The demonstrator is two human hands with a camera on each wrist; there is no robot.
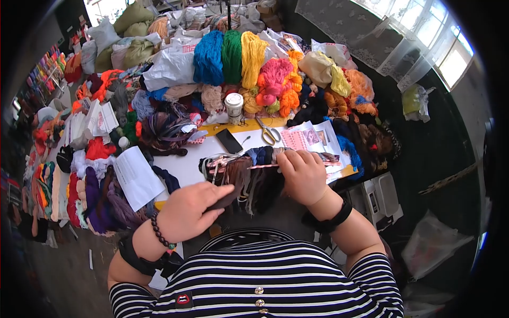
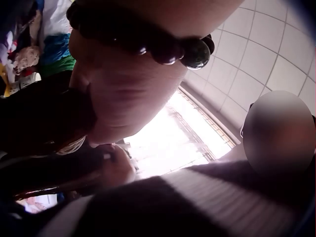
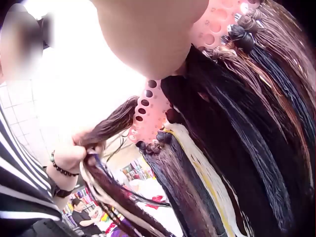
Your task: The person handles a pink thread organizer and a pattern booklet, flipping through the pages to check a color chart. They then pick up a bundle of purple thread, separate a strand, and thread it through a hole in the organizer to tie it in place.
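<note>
In front of the person's chest, the right hand (image 1: pixel 303 177) grips a pink perforated strip (image 3: pixel 155 118) by its upper edge. Knotted through its holes hang long skeins of thread: black (image 3: pixel 197 116), grey-blue, white and brown. Lower and to the left, the left hand (image 1: pixel 193 209) holds a brown thread skein (image 3: pixel 111 123) that runs taut from the strip's end; its thumb and forefinger close around it in the head view. More loose threads trail below that hand in the right wrist view. The left wrist view is dark, with the fingertips hidden.
On the table lie a phone (image 1: pixel 229 141), yellow-handled scissors (image 1: pixel 269 132), a lidded white cup (image 1: pixel 234 106) and printed sheets (image 1: pixel 139 177). Heaps of coloured yarn, including a blue hank (image 1: pixel 209 58), crowd the back and left. Another person (image 3: pixel 83 217) is in the background.
</note>
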